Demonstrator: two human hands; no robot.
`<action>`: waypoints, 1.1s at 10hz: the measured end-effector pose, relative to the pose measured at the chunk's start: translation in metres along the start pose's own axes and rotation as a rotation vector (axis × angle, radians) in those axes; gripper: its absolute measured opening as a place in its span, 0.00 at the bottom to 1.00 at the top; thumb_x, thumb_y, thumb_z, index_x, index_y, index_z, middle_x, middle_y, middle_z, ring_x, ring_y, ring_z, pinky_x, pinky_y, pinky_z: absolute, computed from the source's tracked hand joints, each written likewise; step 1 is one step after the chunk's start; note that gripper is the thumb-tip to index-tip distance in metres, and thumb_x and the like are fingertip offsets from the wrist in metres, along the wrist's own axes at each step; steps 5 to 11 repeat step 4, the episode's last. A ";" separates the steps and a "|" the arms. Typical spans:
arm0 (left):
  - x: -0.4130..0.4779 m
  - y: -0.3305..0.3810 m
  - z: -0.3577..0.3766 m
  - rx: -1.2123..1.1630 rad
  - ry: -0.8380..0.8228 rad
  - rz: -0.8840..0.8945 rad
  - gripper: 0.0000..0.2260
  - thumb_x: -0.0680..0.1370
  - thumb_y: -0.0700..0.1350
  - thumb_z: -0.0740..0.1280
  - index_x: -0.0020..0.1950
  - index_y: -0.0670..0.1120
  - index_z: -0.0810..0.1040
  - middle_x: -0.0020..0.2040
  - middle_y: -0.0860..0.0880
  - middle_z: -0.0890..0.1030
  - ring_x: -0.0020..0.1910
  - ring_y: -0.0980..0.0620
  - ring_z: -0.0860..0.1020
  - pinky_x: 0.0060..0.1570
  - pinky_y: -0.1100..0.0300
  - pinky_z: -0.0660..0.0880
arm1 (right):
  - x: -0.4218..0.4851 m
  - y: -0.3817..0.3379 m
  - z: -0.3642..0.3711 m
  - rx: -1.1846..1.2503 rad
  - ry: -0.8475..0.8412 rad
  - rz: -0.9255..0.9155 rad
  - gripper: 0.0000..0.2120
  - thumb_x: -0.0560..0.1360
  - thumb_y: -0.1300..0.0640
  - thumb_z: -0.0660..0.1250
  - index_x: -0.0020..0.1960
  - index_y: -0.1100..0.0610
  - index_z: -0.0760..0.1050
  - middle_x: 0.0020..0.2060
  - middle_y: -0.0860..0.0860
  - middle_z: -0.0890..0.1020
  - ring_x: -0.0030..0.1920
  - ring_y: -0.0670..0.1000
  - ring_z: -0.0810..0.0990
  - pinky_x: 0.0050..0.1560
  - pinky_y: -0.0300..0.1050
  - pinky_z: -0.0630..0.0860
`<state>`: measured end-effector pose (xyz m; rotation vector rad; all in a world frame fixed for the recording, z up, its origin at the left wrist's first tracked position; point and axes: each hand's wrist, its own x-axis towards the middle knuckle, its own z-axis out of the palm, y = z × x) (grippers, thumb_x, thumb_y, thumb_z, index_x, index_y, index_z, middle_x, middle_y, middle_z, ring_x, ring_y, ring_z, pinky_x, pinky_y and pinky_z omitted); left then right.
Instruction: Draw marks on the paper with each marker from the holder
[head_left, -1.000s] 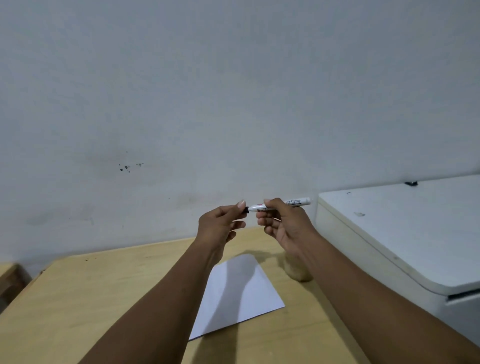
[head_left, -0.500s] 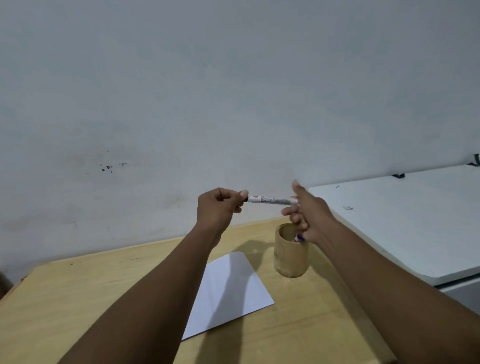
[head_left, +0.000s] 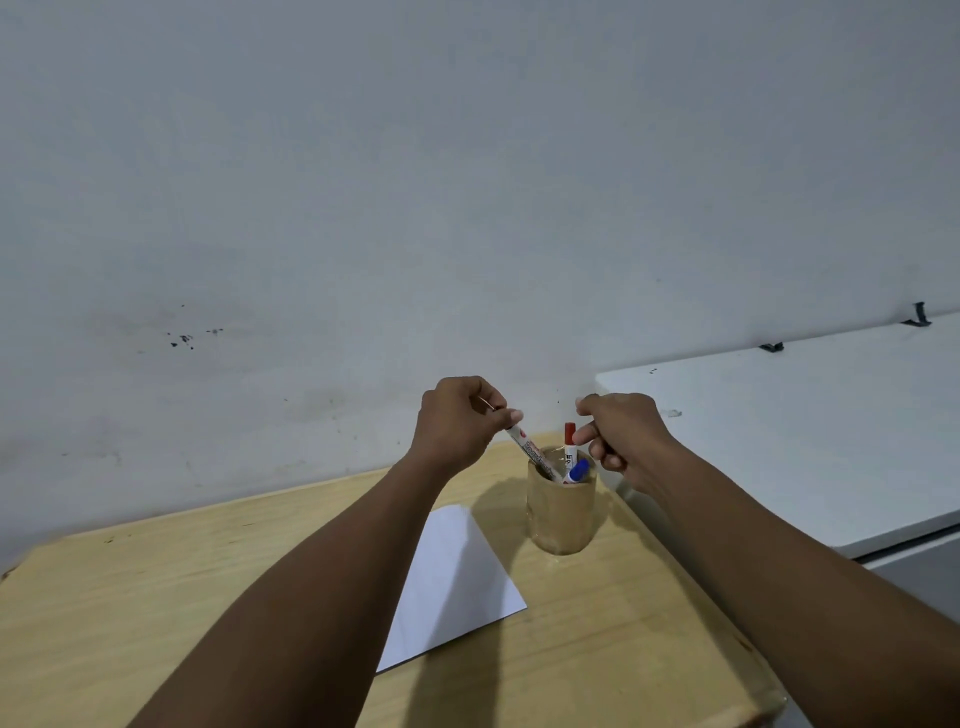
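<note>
Our left hand (head_left: 457, 421) grasps a white marker (head_left: 530, 452), its end down in the wooden holder (head_left: 561, 519) mid-frame. Our right hand (head_left: 618, 431) pinches the red marker (head_left: 570, 447). Paper (head_left: 452, 582) lies lower on the tabletop (head_left: 156, 597).

Holder (head_left: 560, 512) on surface (head_left: 156, 597), right of paper (head_left: 457, 577). Three markers in holder: one (head_left: 531, 454) leaning left, one (head_left: 570, 448) upright, one (head_left: 577, 472) low at right.

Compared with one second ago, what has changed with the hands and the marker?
The marker, held level between both hands before, now tilts down with its lower end inside the holder. Only the left hand holds it. The right hand has let go and now pinches near the red-capped marker. The paper still lies on the table.
</note>
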<state>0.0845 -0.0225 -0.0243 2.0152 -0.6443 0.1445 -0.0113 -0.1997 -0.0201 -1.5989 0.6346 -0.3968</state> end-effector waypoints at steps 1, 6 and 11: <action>-0.003 0.003 0.009 0.090 -0.076 0.020 0.10 0.71 0.49 0.81 0.43 0.46 0.84 0.38 0.50 0.84 0.37 0.53 0.79 0.38 0.59 0.75 | 0.004 0.004 0.005 -0.053 0.009 -0.027 0.10 0.80 0.59 0.65 0.55 0.65 0.79 0.33 0.59 0.83 0.21 0.50 0.71 0.20 0.37 0.63; -0.009 0.010 0.007 0.142 -0.159 -0.002 0.19 0.74 0.58 0.76 0.58 0.46 0.85 0.51 0.47 0.87 0.50 0.51 0.84 0.40 0.65 0.74 | 0.002 -0.006 0.007 -0.119 0.014 -0.098 0.09 0.79 0.59 0.65 0.52 0.64 0.79 0.33 0.56 0.84 0.24 0.50 0.74 0.24 0.40 0.67; -0.009 0.010 0.007 0.142 -0.159 -0.002 0.19 0.74 0.58 0.76 0.58 0.46 0.85 0.51 0.47 0.87 0.50 0.51 0.84 0.40 0.65 0.74 | 0.002 -0.006 0.007 -0.119 0.014 -0.098 0.09 0.79 0.59 0.65 0.52 0.64 0.79 0.33 0.56 0.84 0.24 0.50 0.74 0.24 0.40 0.67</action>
